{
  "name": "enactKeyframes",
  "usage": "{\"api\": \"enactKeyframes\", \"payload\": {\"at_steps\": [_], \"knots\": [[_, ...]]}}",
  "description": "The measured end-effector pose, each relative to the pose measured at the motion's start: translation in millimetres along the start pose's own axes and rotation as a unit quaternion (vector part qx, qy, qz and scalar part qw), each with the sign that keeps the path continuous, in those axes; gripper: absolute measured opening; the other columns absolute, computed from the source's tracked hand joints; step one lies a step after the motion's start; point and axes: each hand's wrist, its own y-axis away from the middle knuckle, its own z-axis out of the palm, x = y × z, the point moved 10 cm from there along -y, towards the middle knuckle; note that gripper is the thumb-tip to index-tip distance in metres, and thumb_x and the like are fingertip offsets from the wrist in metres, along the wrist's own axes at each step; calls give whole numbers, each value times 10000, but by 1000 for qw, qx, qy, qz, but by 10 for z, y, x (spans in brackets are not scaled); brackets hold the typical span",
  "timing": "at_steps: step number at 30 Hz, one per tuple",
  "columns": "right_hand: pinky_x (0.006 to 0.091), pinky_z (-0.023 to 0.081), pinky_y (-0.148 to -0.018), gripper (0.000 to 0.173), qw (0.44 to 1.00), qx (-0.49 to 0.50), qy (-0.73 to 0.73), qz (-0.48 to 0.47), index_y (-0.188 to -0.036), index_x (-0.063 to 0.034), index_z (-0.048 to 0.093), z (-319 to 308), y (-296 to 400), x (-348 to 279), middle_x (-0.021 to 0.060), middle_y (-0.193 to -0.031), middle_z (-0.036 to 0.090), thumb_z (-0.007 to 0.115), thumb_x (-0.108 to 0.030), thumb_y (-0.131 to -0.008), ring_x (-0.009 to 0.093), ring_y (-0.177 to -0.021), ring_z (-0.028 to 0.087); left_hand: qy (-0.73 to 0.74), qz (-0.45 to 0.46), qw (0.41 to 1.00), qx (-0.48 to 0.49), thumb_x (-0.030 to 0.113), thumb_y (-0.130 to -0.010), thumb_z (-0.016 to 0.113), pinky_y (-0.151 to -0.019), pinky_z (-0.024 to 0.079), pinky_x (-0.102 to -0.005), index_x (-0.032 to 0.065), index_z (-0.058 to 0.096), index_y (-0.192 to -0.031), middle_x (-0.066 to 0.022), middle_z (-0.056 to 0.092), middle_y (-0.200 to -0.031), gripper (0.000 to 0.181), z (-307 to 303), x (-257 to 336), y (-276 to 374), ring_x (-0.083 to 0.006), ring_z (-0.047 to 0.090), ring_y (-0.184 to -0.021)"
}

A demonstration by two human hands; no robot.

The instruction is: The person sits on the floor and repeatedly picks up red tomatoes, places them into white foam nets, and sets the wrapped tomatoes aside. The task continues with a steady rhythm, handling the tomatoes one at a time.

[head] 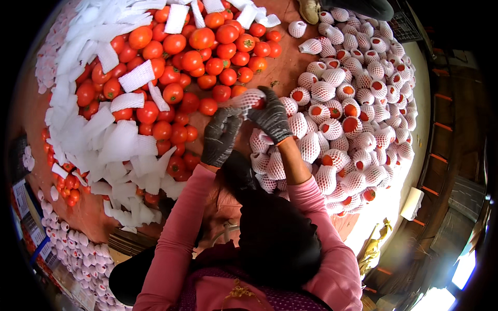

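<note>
A tomato in a white foam net sleeve (249, 98) is held between my two gloved hands. My right hand (270, 114), in a dark grey knit glove, grips the tomato end. My left hand (222, 134), gloved alike, is at the sleeve's lower left side; its fingertips are close to the net, and whether they pinch it is unclear. Bare red tomatoes (202, 38) lie in a pile ahead and to the left. Flat white foam net sleeves (116, 142) are heaped at the left, a few on the tomatoes. Many sleeved tomatoes (323, 91) are piled at the right.
More sleeved tomatoes (83, 260) lie at the lower left, near stacked cardboard (130, 241). A person's shoe (309, 11) is at the top, beside a black crate (406, 26). A white roll (412, 204) and yellow plastic (373, 248) are at the right.
</note>
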Motion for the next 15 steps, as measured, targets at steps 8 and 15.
{"api": "enactKeyframes", "payload": {"at_steps": [8,15], "knots": [[483,322,-1023,744,794,291,516,134,-1341,-16,370,-2132,-167,680,229,-1327,427,647,-287,-706,380,-1212,426,-337,154,919,131,117,-774,650,-749,475,-426,17,574,-1021,-156,592,-954,277,-711,228,122,-336,573,-866],[462,310,-1041,671,929,208,289,-101,-1301,-22,425,-1218,-111,-123,259,-1339,389,678,-244,-720,404,-1241,377,-662,-2,699,271,235,-729,675,-722,465,-474,40,586,-896,-172,556,-999,272,-1518,339,-304,-365,558,-877]]}}
